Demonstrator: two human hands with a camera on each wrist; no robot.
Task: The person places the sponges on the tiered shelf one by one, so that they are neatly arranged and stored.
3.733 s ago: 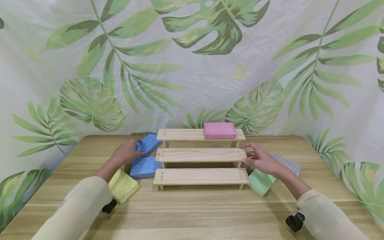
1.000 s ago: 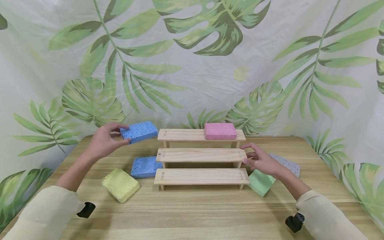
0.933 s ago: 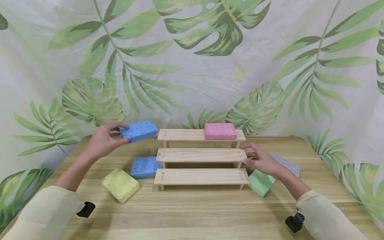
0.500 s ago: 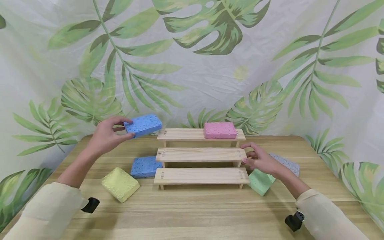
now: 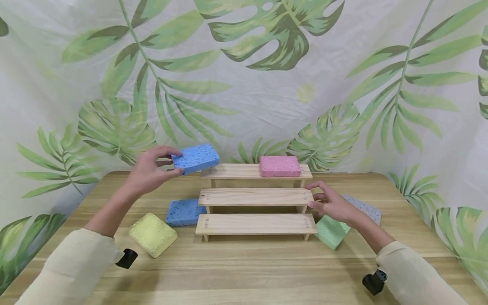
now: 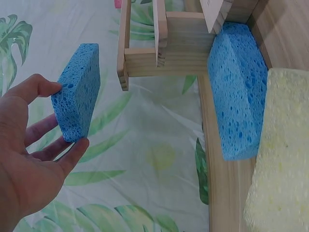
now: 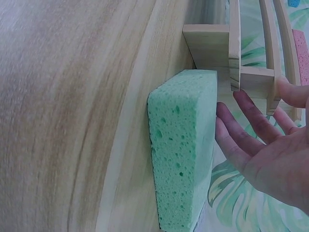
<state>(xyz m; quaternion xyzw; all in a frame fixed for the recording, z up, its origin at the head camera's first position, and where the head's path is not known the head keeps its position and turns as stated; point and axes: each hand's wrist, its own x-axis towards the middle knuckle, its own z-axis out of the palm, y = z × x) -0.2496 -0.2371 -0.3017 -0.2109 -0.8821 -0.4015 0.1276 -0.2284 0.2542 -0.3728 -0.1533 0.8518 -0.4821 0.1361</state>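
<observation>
Aloft now at the left end of the rack (image 5: 255,197), the blue sponge (image 5: 198,158), likely light, squashy and best taken gently by its edges, is pinched by the left hand (image 5: 151,170), the rack gripped by the right hand (image 5: 334,206).

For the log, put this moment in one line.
left hand: holds blue sponge aloft; right hand: pinches middle shelf; pink sponge: on top shelf

Cream sleeves (image 5: 65,267) end in loose cuffs (image 5: 392,250), each with a small black block (image 5: 127,258), apparently a camera.
</observation>
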